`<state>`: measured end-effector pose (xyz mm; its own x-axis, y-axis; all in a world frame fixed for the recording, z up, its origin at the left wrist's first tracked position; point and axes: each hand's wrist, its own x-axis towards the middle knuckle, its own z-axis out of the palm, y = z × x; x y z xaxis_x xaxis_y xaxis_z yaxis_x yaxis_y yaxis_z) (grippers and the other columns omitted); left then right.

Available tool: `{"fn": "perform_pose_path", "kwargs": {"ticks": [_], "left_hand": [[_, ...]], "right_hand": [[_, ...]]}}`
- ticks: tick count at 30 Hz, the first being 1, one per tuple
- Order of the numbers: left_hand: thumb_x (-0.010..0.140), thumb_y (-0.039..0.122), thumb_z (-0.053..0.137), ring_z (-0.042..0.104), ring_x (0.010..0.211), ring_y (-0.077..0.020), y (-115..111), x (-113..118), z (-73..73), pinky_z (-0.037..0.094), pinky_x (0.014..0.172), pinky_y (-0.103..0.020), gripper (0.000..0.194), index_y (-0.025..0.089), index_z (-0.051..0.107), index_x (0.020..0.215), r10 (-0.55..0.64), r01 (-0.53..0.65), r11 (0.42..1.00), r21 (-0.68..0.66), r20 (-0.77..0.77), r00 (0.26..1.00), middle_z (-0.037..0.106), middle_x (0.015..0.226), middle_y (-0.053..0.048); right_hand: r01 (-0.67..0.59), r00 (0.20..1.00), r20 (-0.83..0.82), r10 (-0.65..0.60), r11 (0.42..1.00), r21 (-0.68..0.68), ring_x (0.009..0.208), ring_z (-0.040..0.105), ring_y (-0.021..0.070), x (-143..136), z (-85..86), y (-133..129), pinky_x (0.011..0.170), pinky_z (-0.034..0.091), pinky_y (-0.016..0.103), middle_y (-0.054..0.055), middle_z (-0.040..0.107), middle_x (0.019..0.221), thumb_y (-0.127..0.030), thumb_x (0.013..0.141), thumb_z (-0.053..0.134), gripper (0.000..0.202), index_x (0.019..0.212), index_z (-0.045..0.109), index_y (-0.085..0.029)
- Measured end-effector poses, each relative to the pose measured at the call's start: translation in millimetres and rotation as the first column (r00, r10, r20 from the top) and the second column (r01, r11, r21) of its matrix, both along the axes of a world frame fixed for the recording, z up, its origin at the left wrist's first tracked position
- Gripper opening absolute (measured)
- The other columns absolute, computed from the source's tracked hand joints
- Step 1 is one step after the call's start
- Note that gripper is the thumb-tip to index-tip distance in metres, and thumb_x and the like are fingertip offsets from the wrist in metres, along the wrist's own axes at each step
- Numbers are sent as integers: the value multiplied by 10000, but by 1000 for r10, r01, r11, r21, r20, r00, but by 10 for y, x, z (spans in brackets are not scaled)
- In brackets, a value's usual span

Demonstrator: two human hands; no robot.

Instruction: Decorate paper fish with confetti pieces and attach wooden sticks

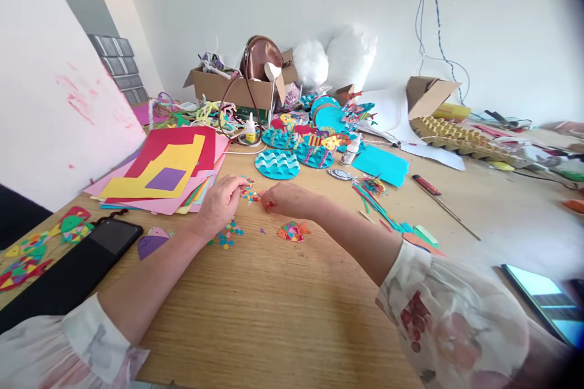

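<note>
My left hand (222,205) is at the left of a small heap of coloured paper scraps (252,196), its fingers bent together at the heap's edge. What its fingertips hold, if anything, is too small to make out. Across the heap, my right hand (292,199) is closed and turned down, with a speck of red at its fingertips. Just below it on the table lies an orange paper fish (292,231) covered in a mosaic of coloured pieces. Round paper dots (228,235) in blue, orange and yellow lie under my left wrist, beside a single purple triangle (262,231).
Coloured paper sheets (137,185) are stacked at left, near a phone (119,236) and finished paper fish (31,255). Behind my hands are a blue wavy disc (277,164), glue bottles (250,129) and a cardboard box (214,86). A utility knife (426,185) and paper strips (376,206) lie right.
</note>
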<state>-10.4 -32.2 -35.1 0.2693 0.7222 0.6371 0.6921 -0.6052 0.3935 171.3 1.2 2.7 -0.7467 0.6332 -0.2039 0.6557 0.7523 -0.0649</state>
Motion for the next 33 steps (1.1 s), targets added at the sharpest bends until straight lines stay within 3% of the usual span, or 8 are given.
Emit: {"fn": "perform_pose_path", "kwargs": {"ticks": [9,23,28,30,33], "left_hand": [[821,105,348,570,698,-136,7,8,-15,468,648,-258,218,164,553,867,-23,23,999,-26,-9,1000,586,764,-24],[822,92,356,578,695,-135,27,4,-51,475,658,-264,223,152,565,872,-60,60,998,-13,1,998,605,796,-43],[791,102,408,589,793,-164,13,48,-48,473,711,-290,197,162,585,855,-54,58,993,-100,38,998,627,833,-54],[781,136,442,588,785,-168,-18,99,-33,475,677,-280,177,160,597,861,-40,54,978,-203,74,997,631,845,-57],[771,207,480,585,716,-155,-78,197,-5,466,607,-252,175,154,609,877,-24,81,907,-412,141,990,629,808,-45]], "right_hand": [[-22,1000,13,22,999,-24,734,562,155,5,29,-4,541,279,221,62,659,826,-159,737,522,184,854,662,-181],[122,975,-164,-153,975,-183,713,522,129,86,21,43,566,303,205,36,638,793,-91,715,484,186,788,636,-169],[192,893,-327,-309,919,-343,681,504,101,145,24,19,572,334,190,5,607,749,-85,686,521,139,766,608,-157],[203,839,-382,-388,874,-441,640,500,87,165,31,-16,554,351,183,-9,587,706,-91,685,519,115,751,591,-151],[201,742,-428,-515,781,-591,567,496,69,182,44,-90,519,376,178,-26,554,638,-104,697,497,78,712,561,-146]]}}
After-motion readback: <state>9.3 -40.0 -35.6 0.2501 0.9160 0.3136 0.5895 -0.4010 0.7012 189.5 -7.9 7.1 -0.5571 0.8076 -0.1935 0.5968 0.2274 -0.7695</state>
